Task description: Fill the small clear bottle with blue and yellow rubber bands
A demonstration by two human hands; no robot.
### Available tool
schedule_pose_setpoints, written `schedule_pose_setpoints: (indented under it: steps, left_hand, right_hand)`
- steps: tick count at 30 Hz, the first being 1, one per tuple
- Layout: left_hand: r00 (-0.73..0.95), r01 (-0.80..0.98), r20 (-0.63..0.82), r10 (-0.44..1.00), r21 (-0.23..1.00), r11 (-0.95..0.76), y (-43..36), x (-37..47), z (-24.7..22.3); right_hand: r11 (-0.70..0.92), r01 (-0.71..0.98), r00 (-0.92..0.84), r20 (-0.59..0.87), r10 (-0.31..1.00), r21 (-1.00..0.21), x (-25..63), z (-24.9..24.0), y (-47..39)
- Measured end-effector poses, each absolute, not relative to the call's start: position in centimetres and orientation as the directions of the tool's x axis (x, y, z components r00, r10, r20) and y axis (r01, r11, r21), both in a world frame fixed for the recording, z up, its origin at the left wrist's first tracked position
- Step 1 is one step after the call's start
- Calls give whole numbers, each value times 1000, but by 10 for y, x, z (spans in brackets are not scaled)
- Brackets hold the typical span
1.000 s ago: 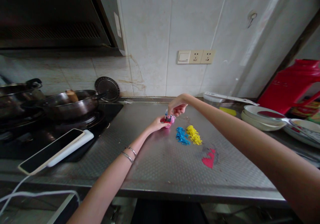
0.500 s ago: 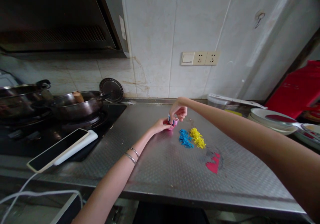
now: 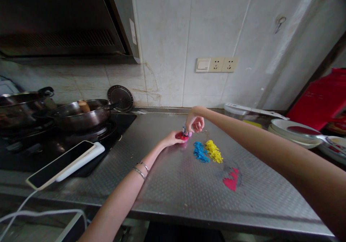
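Observation:
My left hand [image 3: 171,139] is closed on a small pink-red object [image 3: 182,136] that rests on the metal counter [image 3: 167,177]. Bent down from above, my right hand [image 3: 194,122] pinches a small blue and white piece [image 3: 183,129] at the top of the pink-red object; its details are too small to tell. Just right of the hands lies a pile of blue bands [image 3: 200,152], beside a pile of yellow bands [image 3: 213,151]. Nearer the front, a flat red jagged-edged piece [image 3: 231,180] lies on the counter.
A phone [image 3: 61,162] with a white cable lies at the left, partly over the black stove. Two metal pans [image 3: 78,115] stand behind it, and a round perforated disc [image 3: 120,98] leans on the wall. Bowls [image 3: 294,135] and a red container [image 3: 319,99] are at the right.
My right hand has shifted slightly right and its fingers have changed position. More of the pink-red object shows beside my left fingers, and the view has shifted slightly.

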State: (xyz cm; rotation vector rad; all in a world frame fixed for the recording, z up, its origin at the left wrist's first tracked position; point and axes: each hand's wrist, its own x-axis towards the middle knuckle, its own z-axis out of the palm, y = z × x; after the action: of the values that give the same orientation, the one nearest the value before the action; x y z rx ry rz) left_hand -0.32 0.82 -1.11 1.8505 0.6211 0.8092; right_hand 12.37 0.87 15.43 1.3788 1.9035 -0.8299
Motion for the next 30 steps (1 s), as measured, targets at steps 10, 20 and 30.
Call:
schedule_pose_setpoints:
  steps: [10, 20, 30]
  left_hand:
    - [653, 40, 250, 714, 931, -362, 9, -4, -13]
    - [658, 56, 238, 714, 931, -361, 4, -2, -7]
    - [732, -14, 189, 654, 964, -264, -9, -5, 17]
  right_hand:
    - [145, 962, -273, -822, 500, -231, 149, 167, 9]
    - [130, 961, -277, -830, 484, -245, 160, 170, -6]
    - [151, 982, -161, -927, 339, -115, 155, 157, -6]
